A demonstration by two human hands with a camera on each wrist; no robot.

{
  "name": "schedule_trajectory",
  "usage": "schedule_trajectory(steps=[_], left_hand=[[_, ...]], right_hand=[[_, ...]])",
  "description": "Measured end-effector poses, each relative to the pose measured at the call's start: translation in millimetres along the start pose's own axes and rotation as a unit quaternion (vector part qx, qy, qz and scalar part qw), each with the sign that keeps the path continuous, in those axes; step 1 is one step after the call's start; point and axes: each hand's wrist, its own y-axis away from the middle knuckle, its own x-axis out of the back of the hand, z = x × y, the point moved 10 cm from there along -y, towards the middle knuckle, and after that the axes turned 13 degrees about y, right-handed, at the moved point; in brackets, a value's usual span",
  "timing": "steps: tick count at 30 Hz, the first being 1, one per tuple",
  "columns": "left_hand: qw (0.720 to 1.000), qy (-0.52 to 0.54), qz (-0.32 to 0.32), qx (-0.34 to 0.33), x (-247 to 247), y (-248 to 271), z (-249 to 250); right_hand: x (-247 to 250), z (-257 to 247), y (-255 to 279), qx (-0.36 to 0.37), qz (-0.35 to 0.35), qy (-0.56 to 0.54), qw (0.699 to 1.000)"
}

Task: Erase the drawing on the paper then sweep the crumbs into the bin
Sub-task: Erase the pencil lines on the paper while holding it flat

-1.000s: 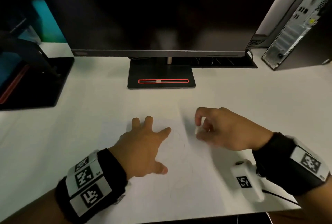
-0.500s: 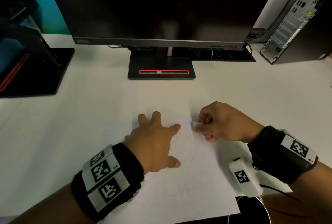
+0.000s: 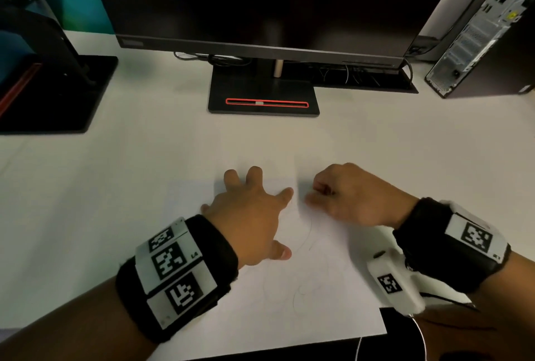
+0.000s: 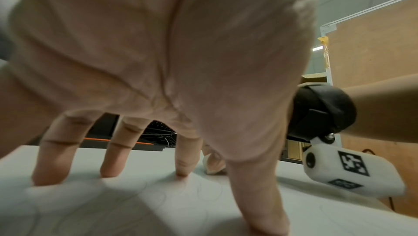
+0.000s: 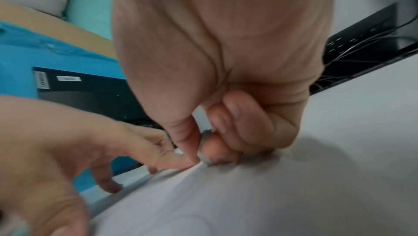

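A white sheet of paper (image 3: 304, 297) lies on the white desk, with faint pencil loops (image 3: 301, 242) drawn on it. My left hand (image 3: 252, 213) presses flat on the sheet, fingers spread and straight (image 4: 178, 161). Just to its right, my right hand (image 3: 344, 195) is curled into a fist and pinches a small white eraser (image 5: 203, 150) between thumb and fingers, its tip down on the paper. In the head view the eraser is hidden by the fingers. No bin shows in any view.
A dark monitor (image 3: 260, 7) on a black stand (image 3: 263, 94) sits behind the paper. A second stand (image 3: 55, 91) is at the far left, a computer tower (image 3: 486, 30) at the far right. The desk's front edge (image 3: 289, 349) runs just below the sheet.
The right hand has rubbed the eraser leftward, nearer the left index finger, and its fingers have curled tighter. The left hand stays pressed on the paper.
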Motion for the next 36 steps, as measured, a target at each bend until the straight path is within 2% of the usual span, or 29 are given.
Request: schedule_trajectory(steps=[3, 6, 10, 14, 16, 19, 23, 25, 27, 29, 31, 33, 36], left_hand=[[1.0, -0.004, 0.004, -0.001, 0, -1, 0], [1.0, -0.014, 0.009, -0.003, 0, -1, 1], [1.0, -0.022, 0.008, -0.007, 0, -1, 1], [1.0, -0.023, 0.005, -0.009, 0, -2, 1], [1.0, -0.02, 0.007, -0.011, 0, -3, 1], [1.0, -0.014, 0.01, -0.012, 0, -3, 1], [1.0, -0.025, 0.008, -0.012, 1, -3, 1], [1.0, -0.025, 0.007, -0.013, 2, -2, 2], [0.999, -0.031, 0.007, -0.016, 3, -1, 4], [0.999, -0.044, 0.011, -0.021, 4, -2, 5], [0.999, -0.048, 0.013, -0.022, 5, -1, 5], [0.999, -0.043, 0.009, -0.022, 4, -1, 5], [0.999, -0.035, 0.006, -0.02, 3, 0, 4]], right_hand=[[-3, 2, -3, 0.001, -0.028, 0.004, 1.0], [7, 16, -9, -0.025, 0.0, 0.01, 1.0], [-5, -9, -3, 0.018, -0.04, 0.023, 0.999], [8, 14, -11, -0.046, -0.015, 0.001, 0.999], [3, 5, -10, -0.026, -0.021, 0.006, 0.999], [-10, -13, -7, 0.011, -0.074, 0.004, 0.997], [3, 11, -14, -0.054, -0.041, -0.027, 0.997], [-2, 0, -11, -0.031, -0.046, -0.016, 0.998], [-13, -11, -6, -0.002, -0.082, -0.017, 0.997], [-15, -1, -6, -0.025, -0.096, -0.051, 0.994], [-3, 12, -8, -0.057, -0.061, -0.052, 0.995], [1, 4, -4, -0.038, -0.035, -0.001, 0.999], [-14, -18, 4, 0.017, -0.072, 0.025, 0.997]])
